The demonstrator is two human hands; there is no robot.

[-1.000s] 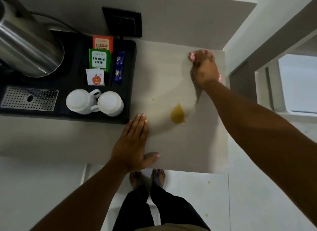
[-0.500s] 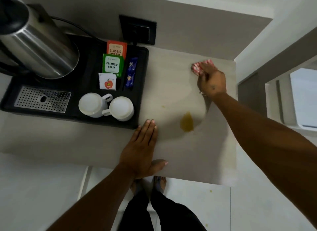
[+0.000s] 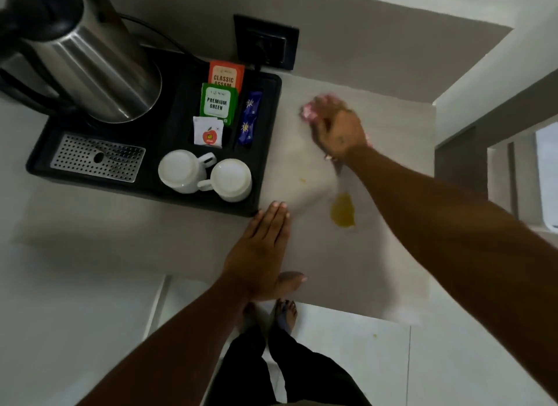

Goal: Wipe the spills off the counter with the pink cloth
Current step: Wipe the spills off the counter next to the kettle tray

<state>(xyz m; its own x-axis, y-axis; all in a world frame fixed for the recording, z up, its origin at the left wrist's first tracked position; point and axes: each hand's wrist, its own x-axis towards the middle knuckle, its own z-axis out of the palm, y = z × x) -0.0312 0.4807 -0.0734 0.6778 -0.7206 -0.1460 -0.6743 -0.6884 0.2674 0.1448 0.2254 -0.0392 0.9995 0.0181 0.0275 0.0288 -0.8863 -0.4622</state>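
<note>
View from a head-worn camera looking straight down at a pale counter point(image 3: 377, 269) in a corner, with the person's feet and dark trousers below its near edge.

The right hand point(image 3: 339, 130) sits at about one o'clock from the middle of the frame, toward the back of the counter. It is closed into a loose fist over the pink cloth point(image 3: 311, 111), pressing it flat against the surface. The cloth is bunched, so most of it is hidden; a crumpled edge pokes out past the knuckles toward eleven o'clock, and a sliver shows by the wrist. Its long axis seems to run from eleven to five o'clock, in line with the forearm, though blur makes this uncertain. Bunching it under the palm likely lets the hand push down hard while sweeping.

The left hand point(image 3: 259, 254) lies at six o'clock from centre, open and flat, fingers together pointing to twelve, thumb hooked over the counter's near edge. It holds nothing and appears to brace the body during the reach.

A yellow spill point(image 3: 342, 214) sits just right of centre, well apart from the cloth and between the two hands. A small yellow spot point(image 3: 302, 180) lies at ten o'clock from it. Neither has been wiped yet.

At nine to eleven o'clock a black tray point(image 3: 271, 134) holds a steel kettle point(image 3: 90, 61), tea sachets point(image 3: 217, 103) and two white cups point(image 3: 205, 176).
</note>
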